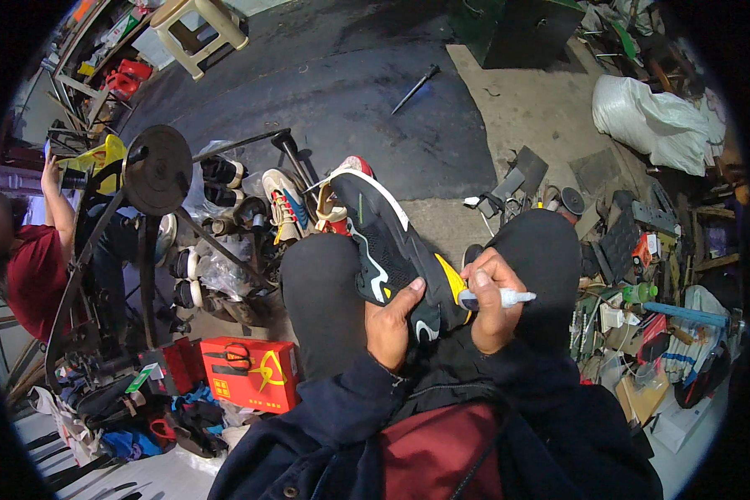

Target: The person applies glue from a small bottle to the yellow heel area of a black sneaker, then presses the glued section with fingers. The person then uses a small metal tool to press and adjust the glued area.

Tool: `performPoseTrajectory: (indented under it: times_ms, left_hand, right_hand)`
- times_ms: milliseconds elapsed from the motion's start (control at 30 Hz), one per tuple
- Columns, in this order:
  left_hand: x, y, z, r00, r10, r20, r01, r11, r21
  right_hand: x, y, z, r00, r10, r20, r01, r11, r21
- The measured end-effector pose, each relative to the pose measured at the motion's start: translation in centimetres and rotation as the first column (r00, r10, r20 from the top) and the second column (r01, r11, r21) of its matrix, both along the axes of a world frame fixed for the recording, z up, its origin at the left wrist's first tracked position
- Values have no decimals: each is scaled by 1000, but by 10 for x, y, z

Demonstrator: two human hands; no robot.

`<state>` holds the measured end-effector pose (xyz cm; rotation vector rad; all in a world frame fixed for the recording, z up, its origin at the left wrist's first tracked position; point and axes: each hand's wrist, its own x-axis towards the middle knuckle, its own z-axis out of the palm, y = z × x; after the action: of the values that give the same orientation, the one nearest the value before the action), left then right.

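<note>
The black shoe [396,254] rests between the knees [542,258]. The left hand [392,325] clasps its near end — thumb pressed on top, fingers mostly hidden. The right hand [493,312] pinches a white tube [515,297] — fingers curled tight — just beside the shoe's yellow patch [451,277].

- Black shoe [385,260] with a mesh-like side, white curved lines and small yellow marks on the upper, and a bright yellow patch toward the near end
- It lies slantwise above the lap, its long axis running from upper left to lower right, white edging curving around the far end
- It is steadied by the left hand [389,325]
- Slim pale tube [515,297], nearly level, its narrow tip pointing right, pinched in the right hand [493,304] just beside the yellow patch, its middle hidden
</note>
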<state>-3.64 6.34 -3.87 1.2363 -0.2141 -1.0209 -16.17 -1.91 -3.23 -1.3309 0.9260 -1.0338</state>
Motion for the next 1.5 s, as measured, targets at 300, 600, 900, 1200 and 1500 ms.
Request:
performPoseTrajectory:
  times_ms: [300,600,900,1200,1500]
  left_hand:
    - [4,21,32,989,-66,-135,58,996,-61]
    - [10,29,50,960,-48,-276,26,996,-85]
    - [31,48,26,772,-148,-618,-14,968,-249]
    - [35,56,17,536,-351,-768,-114,871,-478]
    - [37,54,15,654,-253,-713,-75,916,-394]
  right_hand:
    - [-9,-16,24,941,93,324,-204,923,327]
    - [-3,-19,38,959,200,201,-209,978,24]
    - [-5,-27,61,927,328,184,-354,926,131]
    - [-10,-29,54,913,322,249,-365,919,149]
    - [-22,-27,64,865,501,1,-496,857,-142]
